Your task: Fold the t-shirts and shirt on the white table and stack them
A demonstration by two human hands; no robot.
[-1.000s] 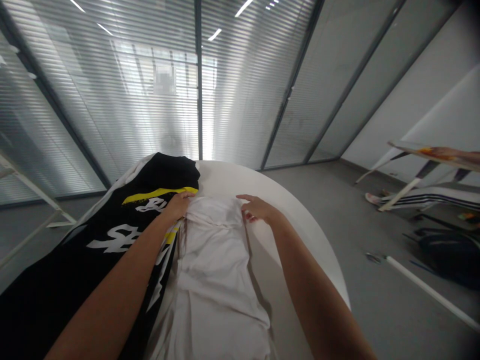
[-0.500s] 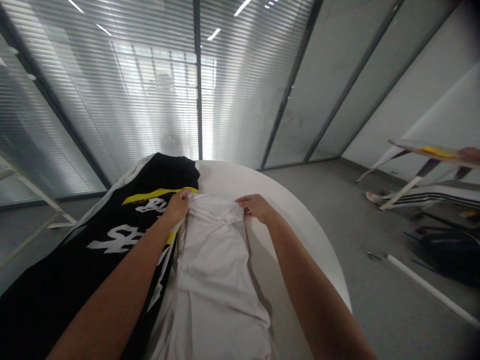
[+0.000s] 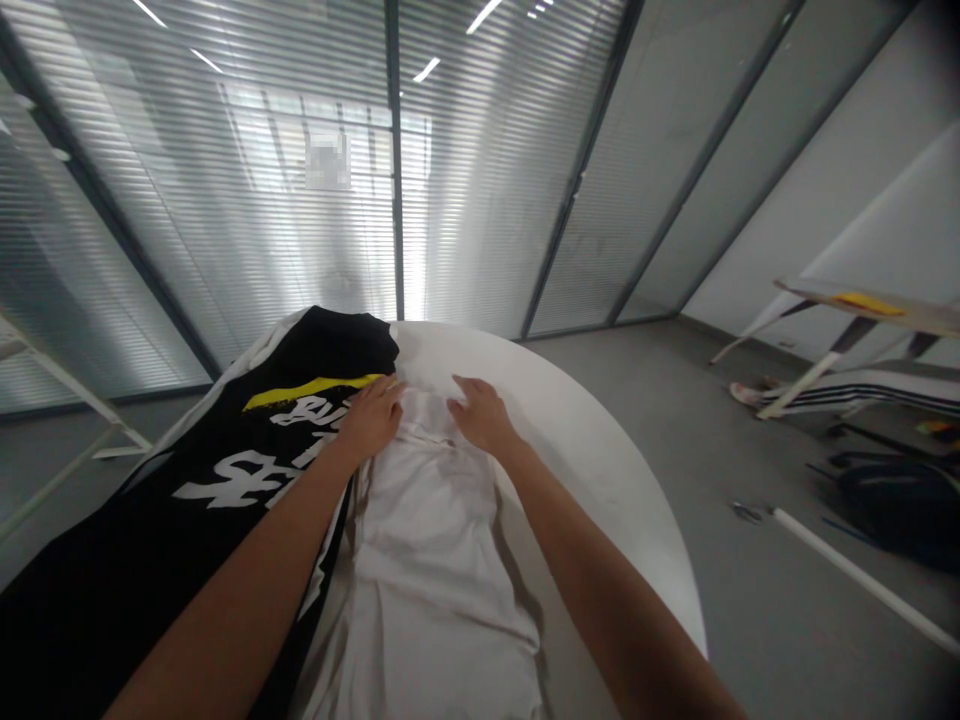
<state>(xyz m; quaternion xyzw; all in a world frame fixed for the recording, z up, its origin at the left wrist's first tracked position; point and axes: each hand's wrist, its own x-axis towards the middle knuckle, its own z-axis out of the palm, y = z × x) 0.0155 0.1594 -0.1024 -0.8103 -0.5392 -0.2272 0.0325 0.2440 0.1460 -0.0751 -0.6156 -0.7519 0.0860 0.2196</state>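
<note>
A pale pink folded garment (image 3: 439, 560) lies lengthwise on a round white table (image 3: 600, 470). My left hand (image 3: 375, 415) rests flat on the garment's far left corner, fingers stretched out. My right hand (image 3: 480, 412) lies flat on its far right corner, fingers spread, holding nothing. To the left of the pale garment, a black garment (image 3: 187, 500) with white lettering and a yellow stripe covers the table's left side and partly underlies my left arm.
Glass walls with blinds (image 3: 300, 180) stand behind the table. On the grey floor at right lie a white pole (image 3: 862, 585) and a dark bag (image 3: 900, 505). A tilted white table (image 3: 855, 310) and a person's striped leg (image 3: 862, 392) are at far right.
Both hands let go of the pinched far edge of the pale garment and moved inward, now lying flat on top of it.
</note>
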